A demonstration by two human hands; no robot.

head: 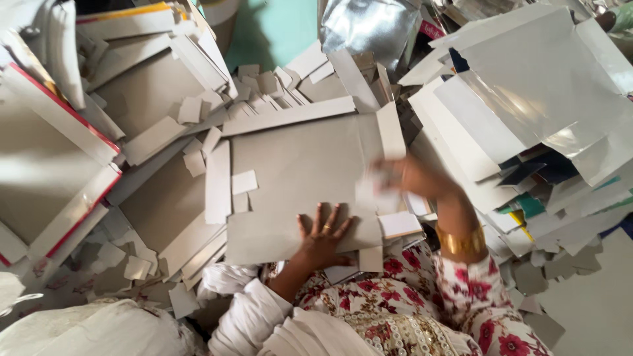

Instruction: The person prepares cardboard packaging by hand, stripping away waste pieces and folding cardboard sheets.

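Head view, looking straight down: a large flat grey cardboard box blank with folded-out side flaps [297,178] is lying in the middle of the heap, and it is being pinned at its near edge by the left hand [323,234], fingers spread flat on the board, a ring seen on one finger. Nothing is gripped by that hand; the sheet is only pressed down.

The right hand [412,177] is caught in blur at the blank's right edge, just below the upright right flap [390,130]. A small pale piece of card [369,191] appears to be pinched in its fingers, though the blur leaves this uncertain. A wide gold bangle [461,240] is worn on that wrist, above a floral red-and-white sleeve [455,283].

Small grey cardboard squares [244,182] are lying on the blank's left part, and many more are scattered beyond its far edge [264,82]. To the left, a stack of grey trays with red-edged rims [59,171] is piled; to the right, a heap of silver-foil-faced sheets [527,86] is leaning over the work.

The step in hand is judged to be the clearing of punched scrap from the blank, or the breaking-out of a corner piece at the right flap. Next, it is judged, a steady hold from the left hand will be needed, so the sheet is not dragged, while the loose piece is lifted clear and dropped aside.
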